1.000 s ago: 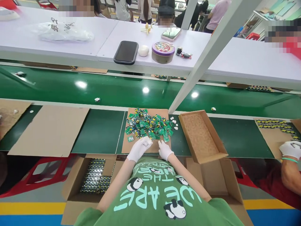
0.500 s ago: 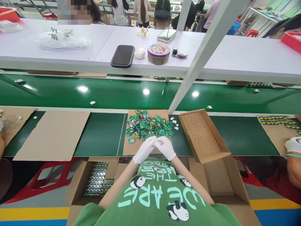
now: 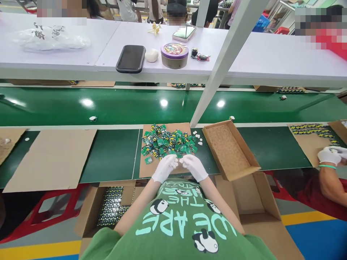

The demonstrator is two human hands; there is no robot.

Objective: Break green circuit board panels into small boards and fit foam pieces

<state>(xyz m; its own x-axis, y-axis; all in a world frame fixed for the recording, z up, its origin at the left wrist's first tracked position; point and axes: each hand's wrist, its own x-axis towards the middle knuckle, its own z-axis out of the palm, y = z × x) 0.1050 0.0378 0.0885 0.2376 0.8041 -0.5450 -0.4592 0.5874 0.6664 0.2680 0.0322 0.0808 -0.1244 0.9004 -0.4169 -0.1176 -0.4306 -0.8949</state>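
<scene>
My left hand point(image 3: 166, 167), in a white glove, has its fingers curled and pinched together. Facing it across a narrow gap, my right hand point(image 3: 193, 167), gloved too, is closed in a similar pinch. Whatever small thing lies in either set of fingertips is too small to make out. Just beyond them a heap of small green circuit boards point(image 3: 169, 141) with yellow and black parts covers much of a cardboard sheet point(image 3: 151, 170). One loose circuit board point(image 3: 148, 160) lies by the heap's near left corner. Several small white round pieces point(image 3: 197, 136) sit right of the heap.
A shallow cardboard tray point(image 3: 230, 151) lies to the right, a flat cardboard sheet point(image 3: 54, 155) to the left. Beyond runs a green belt point(image 3: 130, 104), crossed by a slanted white post point(image 3: 217, 76). Below, an open box point(image 3: 89, 213) holds boards. A co-worker's gloved hands point(image 3: 329, 156) are at right.
My hands have drawn apart from touching to a small gap between the fingertips. The view has swung right, so the bench things sit further left and more of the co-worker at right shows.
</scene>
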